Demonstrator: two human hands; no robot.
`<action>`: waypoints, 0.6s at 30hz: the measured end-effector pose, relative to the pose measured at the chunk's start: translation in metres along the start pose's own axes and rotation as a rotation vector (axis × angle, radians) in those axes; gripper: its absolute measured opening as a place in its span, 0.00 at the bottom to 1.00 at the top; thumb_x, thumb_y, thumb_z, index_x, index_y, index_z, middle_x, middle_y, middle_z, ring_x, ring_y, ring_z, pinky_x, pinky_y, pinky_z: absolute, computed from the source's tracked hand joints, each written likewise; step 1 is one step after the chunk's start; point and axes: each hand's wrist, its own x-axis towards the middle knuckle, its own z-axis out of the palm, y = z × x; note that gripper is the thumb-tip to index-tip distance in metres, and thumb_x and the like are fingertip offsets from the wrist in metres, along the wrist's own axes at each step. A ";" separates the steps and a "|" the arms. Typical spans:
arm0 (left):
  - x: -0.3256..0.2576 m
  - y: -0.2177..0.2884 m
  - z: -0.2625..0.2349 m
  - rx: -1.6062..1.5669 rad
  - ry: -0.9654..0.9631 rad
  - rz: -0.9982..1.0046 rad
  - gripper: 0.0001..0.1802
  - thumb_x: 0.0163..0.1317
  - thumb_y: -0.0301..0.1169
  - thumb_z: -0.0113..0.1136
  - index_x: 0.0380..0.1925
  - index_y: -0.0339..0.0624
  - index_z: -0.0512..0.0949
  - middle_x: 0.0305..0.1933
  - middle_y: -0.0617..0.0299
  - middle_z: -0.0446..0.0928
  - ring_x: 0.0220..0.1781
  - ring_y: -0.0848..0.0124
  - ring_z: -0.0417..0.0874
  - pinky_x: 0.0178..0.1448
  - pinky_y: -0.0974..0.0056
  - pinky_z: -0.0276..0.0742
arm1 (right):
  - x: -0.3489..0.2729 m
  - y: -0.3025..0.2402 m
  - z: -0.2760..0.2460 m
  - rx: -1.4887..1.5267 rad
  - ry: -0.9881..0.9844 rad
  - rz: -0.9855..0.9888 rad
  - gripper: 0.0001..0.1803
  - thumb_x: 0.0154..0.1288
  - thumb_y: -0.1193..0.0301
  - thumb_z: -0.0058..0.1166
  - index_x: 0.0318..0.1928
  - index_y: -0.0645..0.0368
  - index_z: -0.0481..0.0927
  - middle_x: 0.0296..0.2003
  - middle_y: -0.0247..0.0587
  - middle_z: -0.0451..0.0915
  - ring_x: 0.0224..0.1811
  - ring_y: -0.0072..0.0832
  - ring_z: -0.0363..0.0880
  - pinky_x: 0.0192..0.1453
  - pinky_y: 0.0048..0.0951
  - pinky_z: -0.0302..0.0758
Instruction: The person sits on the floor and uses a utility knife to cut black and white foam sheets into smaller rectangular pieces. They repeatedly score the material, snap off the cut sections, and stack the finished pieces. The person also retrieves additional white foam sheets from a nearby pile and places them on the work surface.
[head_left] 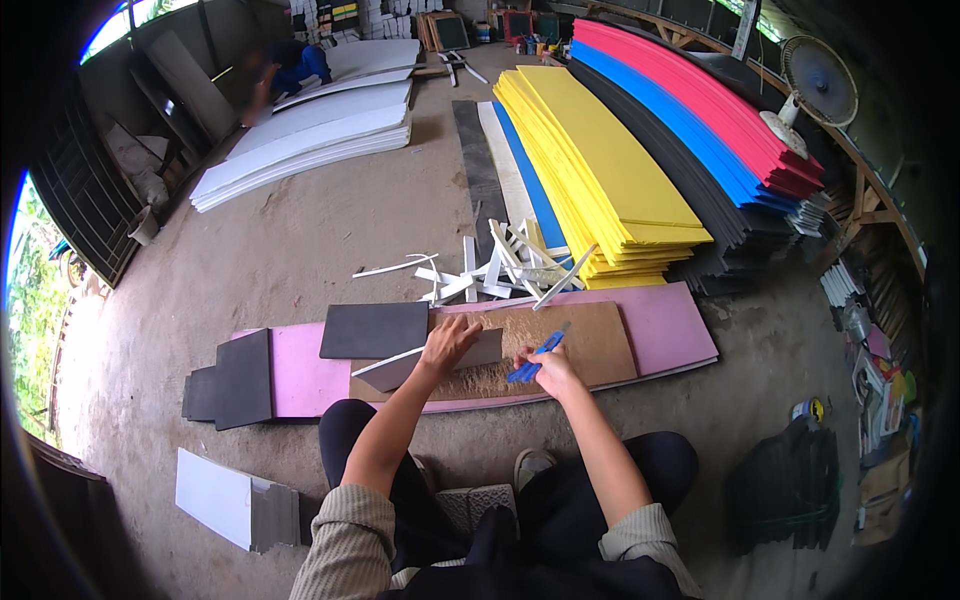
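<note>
My left hand grips the top edge of a grey foam piece with a pale edge, which stands tilted on a scored brown board. Just to its right, my right hand is closed round a blue utility knife, its blade pointing up and away from me. The board lies on a long pink foam sheet. A dark grey foam rectangle rests at the board's far left corner. More dark grey pieces lie over the pink sheet's left end.
White foam offcuts are heaped beyond the board. Yellow sheets are stacked at the far right, with black, blue and red sheets behind. White sheets lie far left, near another person. Grey-white pieces sit at the near left.
</note>
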 end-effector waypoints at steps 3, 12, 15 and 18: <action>-0.001 -0.006 0.007 0.033 0.009 -0.046 0.15 0.51 0.35 0.53 0.39 0.49 0.67 0.36 0.60 0.68 0.40 0.63 0.73 0.37 0.61 0.72 | -0.005 0.009 0.001 -0.240 -0.007 -0.045 0.15 0.58 0.82 0.38 0.43 0.55 0.52 0.30 0.45 0.69 0.27 0.34 0.74 0.28 0.36 0.76; 0.022 0.013 0.011 -0.015 0.065 -0.032 0.14 0.54 0.39 0.51 0.38 0.47 0.68 0.34 0.60 0.72 0.39 0.64 0.75 0.37 0.61 0.71 | 0.001 0.048 -0.002 -1.291 0.196 -0.677 0.14 0.58 0.74 0.41 0.42 0.61 0.54 0.14 0.43 0.70 0.12 0.33 0.74 0.15 0.33 0.70; 0.017 0.006 0.010 -0.030 -0.042 -0.050 0.11 0.56 0.37 0.48 0.38 0.47 0.68 0.33 0.59 0.72 0.36 0.63 0.76 0.33 0.61 0.72 | -0.013 0.043 0.017 -1.160 0.140 -0.414 0.13 0.58 0.72 0.43 0.39 0.61 0.55 0.15 0.48 0.71 0.12 0.36 0.74 0.16 0.35 0.71; 0.011 0.005 0.010 -0.104 -0.151 -0.098 0.09 0.58 0.34 0.44 0.38 0.47 0.68 0.31 0.59 0.71 0.31 0.62 0.77 0.27 0.60 0.73 | -0.025 0.024 0.037 -1.049 0.073 -0.241 0.17 0.60 0.64 0.42 0.41 0.65 0.56 0.19 0.56 0.72 0.21 0.49 0.73 0.25 0.44 0.70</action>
